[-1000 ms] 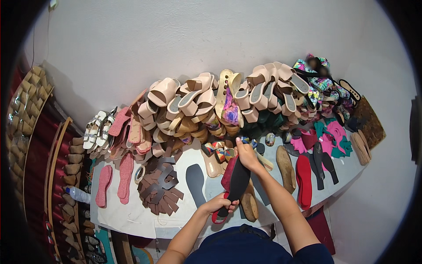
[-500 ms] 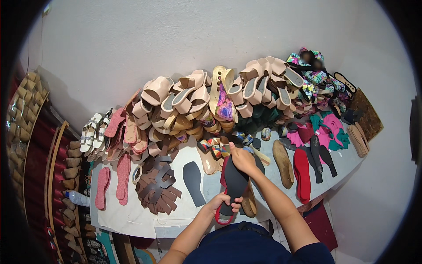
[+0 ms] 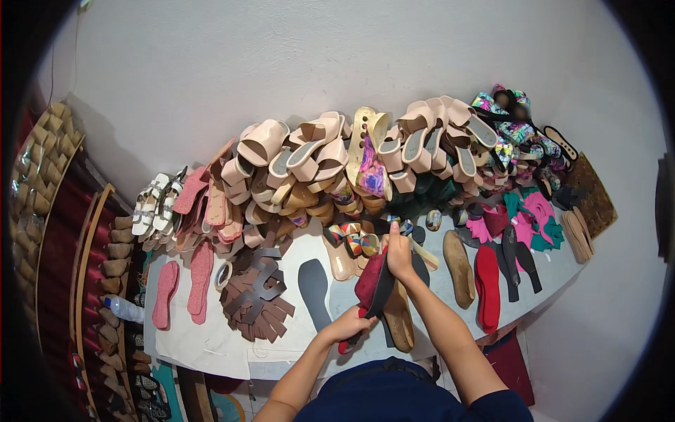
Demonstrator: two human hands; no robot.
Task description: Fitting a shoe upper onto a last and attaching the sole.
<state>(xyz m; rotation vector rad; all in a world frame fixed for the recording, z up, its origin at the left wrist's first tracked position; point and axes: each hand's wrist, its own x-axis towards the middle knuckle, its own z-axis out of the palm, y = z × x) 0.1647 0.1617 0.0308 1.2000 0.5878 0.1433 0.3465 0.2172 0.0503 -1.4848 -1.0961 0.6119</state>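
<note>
Above the table's near edge I hold a red slipper (image 3: pixel 368 283) with a dark grey sole, tilted so its red side faces left. My left hand (image 3: pixel 353 325) is closed round its lower end. Higher up, my right hand (image 3: pixel 399 254) grips the upper end, thumb pointing up along it. Just right of the slipper, partly behind it, lies a wooden shoe last (image 3: pixel 401 320). Left of it is a flat dark grey insole (image 3: pixel 314 292). Behind my right hand are sandals with multicoloured straps (image 3: pixel 351 240).
Heaped along the wall are beige heeled sandals (image 3: pixel 264 143) and floral ones (image 3: pixel 517 132). Brown strap pieces (image 3: pixel 256 302) and pink insoles (image 3: pixel 200 281) lie left. Right are another wooden last (image 3: pixel 458 271), red soles (image 3: pixel 486 288) and pink scraps (image 3: pixel 538 211). A bottle (image 3: pixel 125 309) is beside the table's left edge.
I have turned the slipper from its dark sole facing up onto its edge, so more red shows. Both hands still hold it. The view has shifted slightly.
</note>
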